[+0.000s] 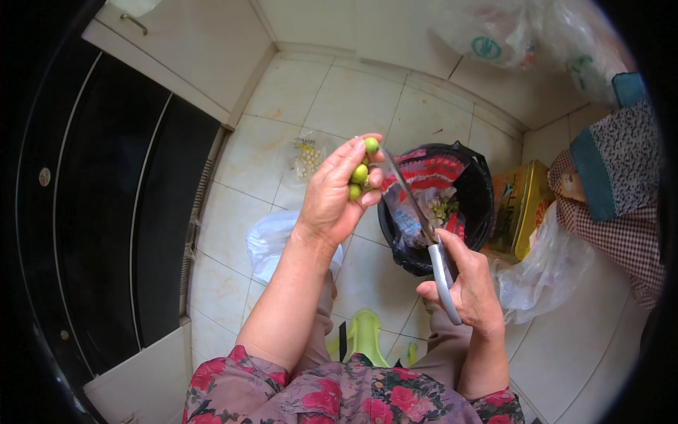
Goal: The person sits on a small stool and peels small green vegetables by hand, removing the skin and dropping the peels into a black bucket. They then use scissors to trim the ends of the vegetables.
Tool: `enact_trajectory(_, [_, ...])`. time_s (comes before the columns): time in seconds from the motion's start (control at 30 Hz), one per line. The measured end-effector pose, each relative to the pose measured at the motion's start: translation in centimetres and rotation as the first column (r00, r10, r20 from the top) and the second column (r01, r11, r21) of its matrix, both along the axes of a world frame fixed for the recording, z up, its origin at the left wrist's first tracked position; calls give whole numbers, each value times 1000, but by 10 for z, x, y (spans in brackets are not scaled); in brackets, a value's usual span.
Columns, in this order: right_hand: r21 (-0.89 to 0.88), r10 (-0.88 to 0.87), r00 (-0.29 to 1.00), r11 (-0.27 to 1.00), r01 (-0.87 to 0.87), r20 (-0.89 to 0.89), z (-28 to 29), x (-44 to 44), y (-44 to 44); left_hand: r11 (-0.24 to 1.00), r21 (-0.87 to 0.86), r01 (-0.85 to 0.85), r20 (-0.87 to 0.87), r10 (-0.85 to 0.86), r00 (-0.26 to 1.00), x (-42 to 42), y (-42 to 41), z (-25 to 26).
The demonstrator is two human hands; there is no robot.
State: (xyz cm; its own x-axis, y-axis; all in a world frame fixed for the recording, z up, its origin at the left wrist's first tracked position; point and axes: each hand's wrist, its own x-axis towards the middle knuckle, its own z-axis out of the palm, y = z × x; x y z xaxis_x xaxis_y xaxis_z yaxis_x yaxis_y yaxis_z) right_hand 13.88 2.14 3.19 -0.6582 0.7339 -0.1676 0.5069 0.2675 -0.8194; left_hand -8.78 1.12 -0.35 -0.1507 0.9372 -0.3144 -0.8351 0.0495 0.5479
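My left hand (328, 199) holds several small round green fruits (360, 174), possibly grapes. One of them is pinched between the thumb and fingertips at the top; the others rest in the curled fingers. In my right hand (471, 283) is a pair of scissors (410, 193) with grey handles. Its long blades look closed together and point up toward the pinched fruit, with the tip beside my left fingertips. Below the blades stands a waste bin (481, 159) lined with a black bag. Inside it lie red-and-white packaging (431, 172) and green scraps (444, 206).
A clear bag of pale round pieces (308, 159) and a white plastic bag (267, 241) lie on the tiled floor (360, 69). A yellow tin (522, 212), a clear plastic bag (545, 270) and checked cloth (609, 228) are at right. Black-fronted cabinetry (100, 201) stands left.
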Motion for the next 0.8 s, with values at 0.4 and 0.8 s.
enact_trajectory(0.4, [-32, -31, 999, 999, 32, 20, 4, 1, 0, 1000, -7, 30, -69, -30, 997, 1, 0, -3])
enact_trajectory(0.8, [15, -70, 997, 997, 70, 21, 8, -5, -7, 1000, -9, 19, -92, -20, 996, -1, -1, -2])
